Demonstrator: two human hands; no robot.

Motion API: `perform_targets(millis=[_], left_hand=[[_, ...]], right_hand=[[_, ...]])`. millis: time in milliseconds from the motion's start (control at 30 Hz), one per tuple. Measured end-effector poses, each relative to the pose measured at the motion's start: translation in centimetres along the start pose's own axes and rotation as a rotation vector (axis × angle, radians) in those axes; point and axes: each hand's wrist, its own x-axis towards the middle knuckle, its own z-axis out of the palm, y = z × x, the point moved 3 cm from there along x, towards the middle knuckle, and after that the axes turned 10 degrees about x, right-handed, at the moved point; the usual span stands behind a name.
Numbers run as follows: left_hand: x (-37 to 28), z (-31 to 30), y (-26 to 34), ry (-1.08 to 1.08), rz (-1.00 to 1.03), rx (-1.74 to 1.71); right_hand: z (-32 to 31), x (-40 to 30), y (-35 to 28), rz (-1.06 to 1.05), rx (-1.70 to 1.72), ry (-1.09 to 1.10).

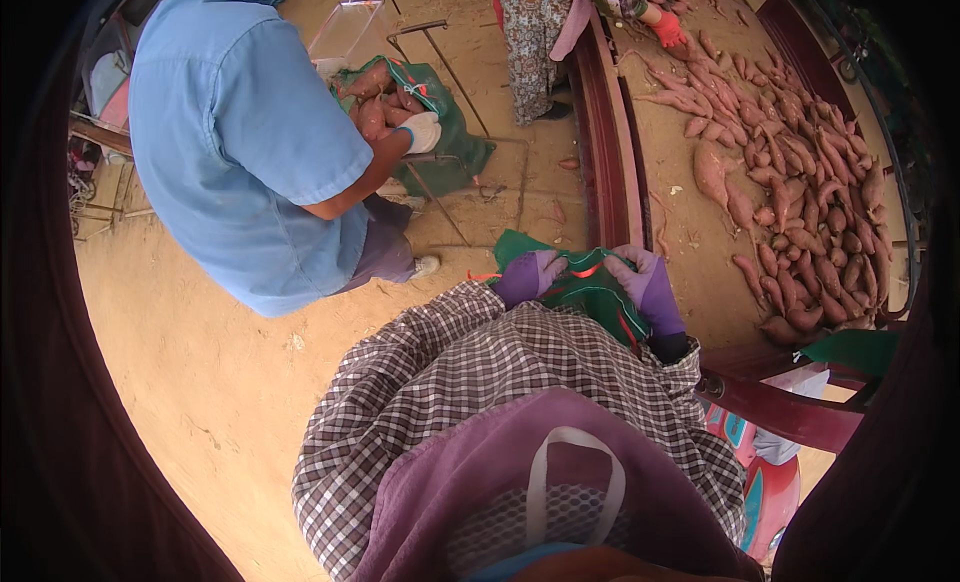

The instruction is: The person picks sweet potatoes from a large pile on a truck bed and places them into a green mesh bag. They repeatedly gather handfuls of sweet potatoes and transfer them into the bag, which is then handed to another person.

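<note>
A green mesh bag (592, 293) with red ties hangs bunched in front of my chest. My left hand (529, 276), in a purple glove, grips its edge on the left. On the right, my right hand (643, 282), gloved alike, pinches the same edge, so the rim stretches between both hands. The lower part of the bag lies against my checked sleeves and front. Just beyond my right hand runs the dark red side wall (609, 154) of a cart bed, which holds a large heap of sweet potatoes (802, 199).
To the left, a person in a blue shirt (240, 117) rests a gloved hand on a green mesh bag filled with sweet potatoes (379, 106), held in a metal frame (450, 79). Another person's red-gloved hand (667, 28) reaches over the heap. A red vehicle (772, 499) stands lower right.
</note>
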Motion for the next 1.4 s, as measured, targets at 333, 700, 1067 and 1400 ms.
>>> perform_targets(millis=[333, 700, 1067, 1400], left_hand=[[7.1, 1.7, 2.3, 0.071, -0.098, -0.136], [12.4, -4.4, 0.3, 0.136, -0.266, -0.228], [23.2, -14.5, 1.5, 0.425, -0.074, 0.06], [29.5, -37.9, -4.7, 0.485, 0.035, 0.346]], right_hand=[[-5.9, 8.7, -0.2, -0.01, 0.193, 0.049], [-3.5, 14.2, -0.9, -0.131, -0.175, -0.042], [-5.7, 22.2, -8.7, -0.165, -0.457, 0.262], [5.8, 41.5, -20.7, -0.574, -0.444, 0.159]])
